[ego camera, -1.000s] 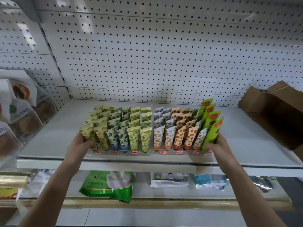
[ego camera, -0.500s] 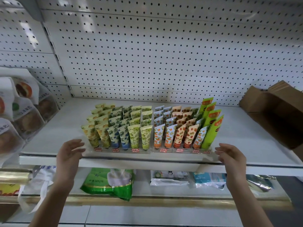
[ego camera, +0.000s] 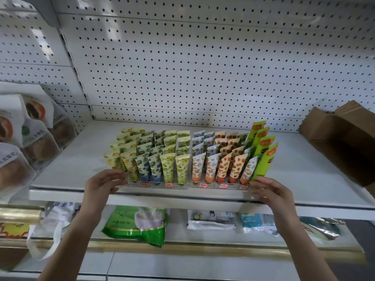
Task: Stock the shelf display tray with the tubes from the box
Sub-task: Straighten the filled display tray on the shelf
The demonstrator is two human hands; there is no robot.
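Two hands are flanking the display tray [ego camera: 154, 187], whose long side is running left to right along the shelf [ego camera: 71, 175]: left hand [ego camera: 101, 184] and right hand [ego camera: 273, 191] are sitting loose-fingered at its front corners, gripping nothing; tubes [ego camera: 180, 165] are filling it, the box [ego camera: 345, 142] lying nearer the right hand

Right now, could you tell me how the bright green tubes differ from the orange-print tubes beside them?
The bright green tubes stand taller than the orange-print tubes. The bright green tubes are solid-coloured with an orange label; the orange-print tubes carry fruit patterns on pale backgrounds. Both stand cap-down in the display tray.
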